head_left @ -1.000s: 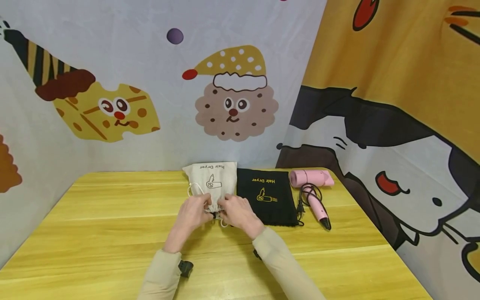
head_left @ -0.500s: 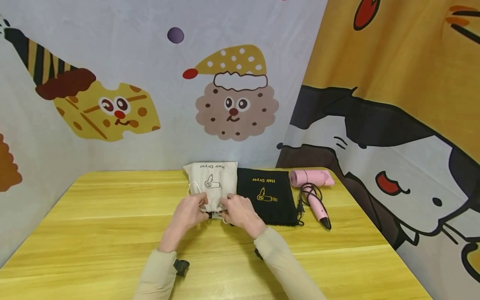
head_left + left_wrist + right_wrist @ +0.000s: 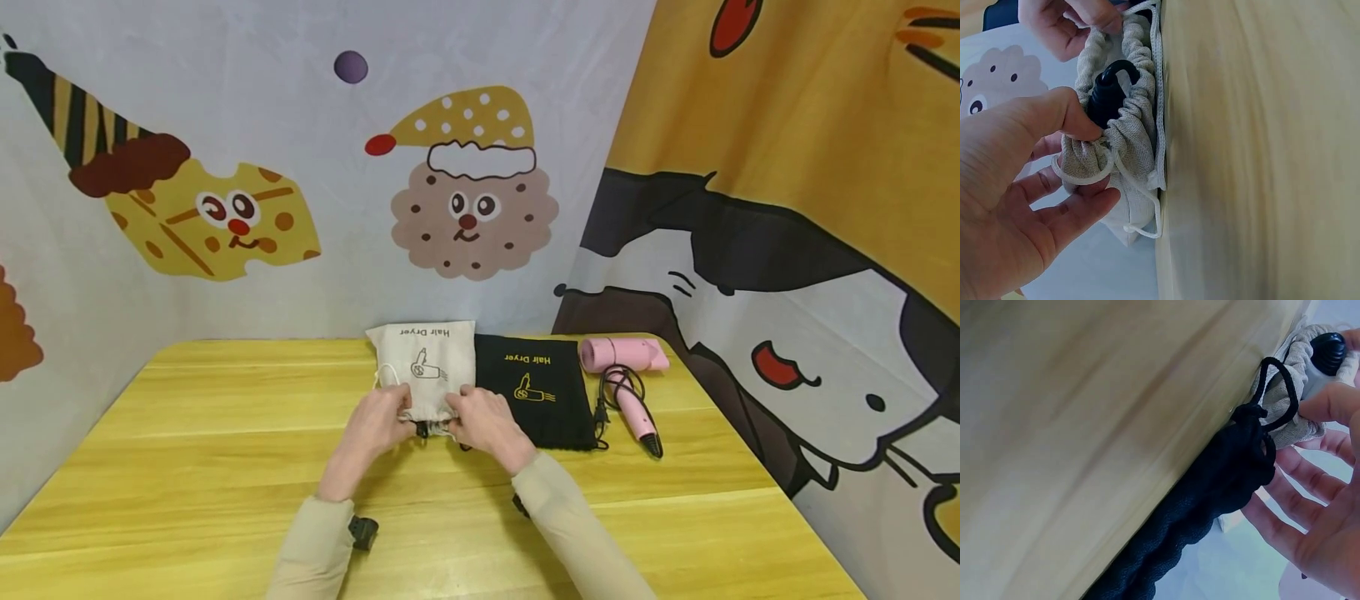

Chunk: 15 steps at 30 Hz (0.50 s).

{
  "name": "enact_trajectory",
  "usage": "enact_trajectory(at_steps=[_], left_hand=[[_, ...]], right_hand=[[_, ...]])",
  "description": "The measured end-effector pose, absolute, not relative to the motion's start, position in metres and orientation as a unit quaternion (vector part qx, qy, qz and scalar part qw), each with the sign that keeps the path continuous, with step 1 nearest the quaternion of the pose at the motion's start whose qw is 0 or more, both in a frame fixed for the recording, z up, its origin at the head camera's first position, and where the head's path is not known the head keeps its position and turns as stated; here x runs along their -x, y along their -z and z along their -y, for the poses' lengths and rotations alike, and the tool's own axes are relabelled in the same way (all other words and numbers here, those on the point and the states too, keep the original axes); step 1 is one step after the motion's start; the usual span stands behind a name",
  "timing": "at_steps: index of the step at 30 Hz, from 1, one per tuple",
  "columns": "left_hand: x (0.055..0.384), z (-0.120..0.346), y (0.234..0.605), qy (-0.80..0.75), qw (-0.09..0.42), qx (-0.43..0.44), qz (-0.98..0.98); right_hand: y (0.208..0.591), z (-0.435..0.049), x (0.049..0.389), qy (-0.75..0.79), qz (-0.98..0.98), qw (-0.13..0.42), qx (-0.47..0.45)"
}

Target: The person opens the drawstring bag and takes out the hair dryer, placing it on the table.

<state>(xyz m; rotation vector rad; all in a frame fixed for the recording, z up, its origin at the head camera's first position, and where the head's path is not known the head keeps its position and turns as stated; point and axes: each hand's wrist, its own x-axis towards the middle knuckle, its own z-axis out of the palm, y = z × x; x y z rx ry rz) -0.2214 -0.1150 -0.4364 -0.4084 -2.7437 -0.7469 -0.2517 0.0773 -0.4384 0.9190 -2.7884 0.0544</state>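
Observation:
A cream drawstring bag (image 3: pixel 425 354) printed "Hair Dryer" lies at the table's far side, its mouth towards me. My left hand (image 3: pixel 375 421) pinches the mouth's left side between thumb and fingers. On the right side, my right hand (image 3: pixel 486 423) pinches the rim likewise. The left wrist view shows the gathered rim (image 3: pixel 1135 87) spread apart, with a black ribbed cord end (image 3: pixel 1107 100) inside. Whatever else the bag contains is hidden. White drawstring (image 3: pixel 1159 81) loops hang along the opening. In the right wrist view, my right hand (image 3: pixel 1325 512) also lies close against a black bag (image 3: pixel 1197 500).
The black "Hair Dryer" drawstring bag (image 3: pixel 536 417) lies flat, directly right of the cream one. Beyond it rests a pink hair dryer (image 3: pixel 626 355) with its handle and coiled black cord (image 3: pixel 602 408). A printed curtain (image 3: pixel 337 308) rises behind the wooden table (image 3: pixel 225 467).
Both hands have drawn slightly apart, spreading the cream bag's gathered mouth wider. Its front panel lies smoother, and more of its printed drawing shows. The black bag and hair dryer stay put.

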Motion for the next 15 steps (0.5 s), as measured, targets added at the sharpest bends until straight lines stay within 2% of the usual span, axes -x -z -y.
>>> enact_trajectory(at_steps=[15], left_hand=[[0.2193,0.1166,0.4363,0.242,0.125,0.114,0.955]], right_hand=[[0.4389,-0.0808,0.252,-0.032,0.952,0.084,-0.294]])
